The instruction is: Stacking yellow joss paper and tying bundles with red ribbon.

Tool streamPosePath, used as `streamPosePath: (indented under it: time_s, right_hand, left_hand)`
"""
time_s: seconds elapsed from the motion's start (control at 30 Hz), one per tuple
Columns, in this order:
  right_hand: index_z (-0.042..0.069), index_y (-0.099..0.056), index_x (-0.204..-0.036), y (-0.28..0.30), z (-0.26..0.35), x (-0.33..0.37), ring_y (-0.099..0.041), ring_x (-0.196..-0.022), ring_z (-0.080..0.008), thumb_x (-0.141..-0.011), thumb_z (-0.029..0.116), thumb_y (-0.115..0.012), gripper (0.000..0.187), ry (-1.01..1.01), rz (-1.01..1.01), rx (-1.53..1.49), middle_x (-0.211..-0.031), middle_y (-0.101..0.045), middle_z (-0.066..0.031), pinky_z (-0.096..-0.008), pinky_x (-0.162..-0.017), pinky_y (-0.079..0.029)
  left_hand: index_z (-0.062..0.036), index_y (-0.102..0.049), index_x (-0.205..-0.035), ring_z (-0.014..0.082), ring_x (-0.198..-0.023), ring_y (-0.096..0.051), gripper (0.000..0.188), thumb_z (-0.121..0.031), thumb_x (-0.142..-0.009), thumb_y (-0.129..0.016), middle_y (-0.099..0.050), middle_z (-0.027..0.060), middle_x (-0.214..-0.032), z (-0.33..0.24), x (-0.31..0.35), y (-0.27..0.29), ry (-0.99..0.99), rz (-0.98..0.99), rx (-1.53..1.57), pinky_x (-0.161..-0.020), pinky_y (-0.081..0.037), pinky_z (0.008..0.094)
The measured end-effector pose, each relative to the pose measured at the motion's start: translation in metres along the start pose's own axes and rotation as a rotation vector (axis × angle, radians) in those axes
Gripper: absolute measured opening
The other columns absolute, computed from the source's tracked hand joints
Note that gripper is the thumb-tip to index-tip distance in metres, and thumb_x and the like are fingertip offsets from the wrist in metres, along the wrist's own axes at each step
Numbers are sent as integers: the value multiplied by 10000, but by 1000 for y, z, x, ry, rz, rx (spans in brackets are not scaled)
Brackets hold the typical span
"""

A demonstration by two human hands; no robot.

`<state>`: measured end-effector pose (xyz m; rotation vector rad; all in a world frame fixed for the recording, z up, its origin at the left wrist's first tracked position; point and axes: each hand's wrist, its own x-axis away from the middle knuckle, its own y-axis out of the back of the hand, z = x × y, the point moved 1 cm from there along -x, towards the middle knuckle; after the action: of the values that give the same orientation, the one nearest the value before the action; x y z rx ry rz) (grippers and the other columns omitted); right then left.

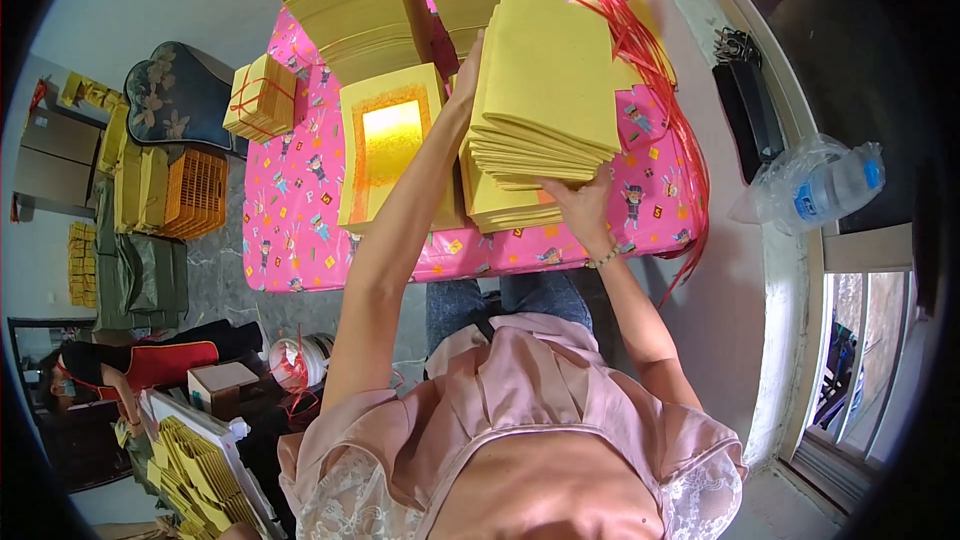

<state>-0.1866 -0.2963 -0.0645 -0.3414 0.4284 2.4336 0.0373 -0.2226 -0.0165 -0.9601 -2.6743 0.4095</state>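
A thick stack of folded yellow paper (545, 70) is held between my two hands over the table's near right part. My left hand (467, 80) presses along its left side, the fingers partly hidden behind the paper. Gripping its near lower edge is my right hand (584, 208), thumb on the folded sheets. Beneath lies another yellow paper stack (512, 212), partly covered. Left of my left forearm is a pile topped by a sheet with a gold foil square (393, 145). Farther back rise tall yellow paper stacks (365, 25).
A pink patterned cloth (300, 260) covers the table. Red plastic strings (665, 90) hang over its right side. A tied yellow bundle (262, 100) sits at the left edge. Beyond are a chair (180, 90) and orange crate (197, 195). A bottle (835, 188) stands right. Another person (165, 365) works lower left.
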Motion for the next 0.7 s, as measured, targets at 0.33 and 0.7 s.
streamPosePath:
  time_s: [0.33,0.7]
  right_hand:
    - [-15,-255,-1477,-2,18,8,-476,-1244,-327,-685,262,-869,1040,117,-43,-150,-1383,-416,-199,-424,-1033,-409]
    - [-11,-359,-1398,0,43,0,-487,-1211,-250,-823,489,-727,846,99,-39,-299,-1286,-472,-160,-376,-992,-423]
  left_hand:
    - [-63,-472,-1375,203,-1104,-574,621,-539,-1016,-298,-578,107,-1263,0,17,-5,-11,4,35,-932,-482,347]
    - [-64,-472,-1372,205,-1092,-584,615,-530,-1022,-278,-583,106,-1252,-9,17,-7,-20,13,78,-923,-492,348]
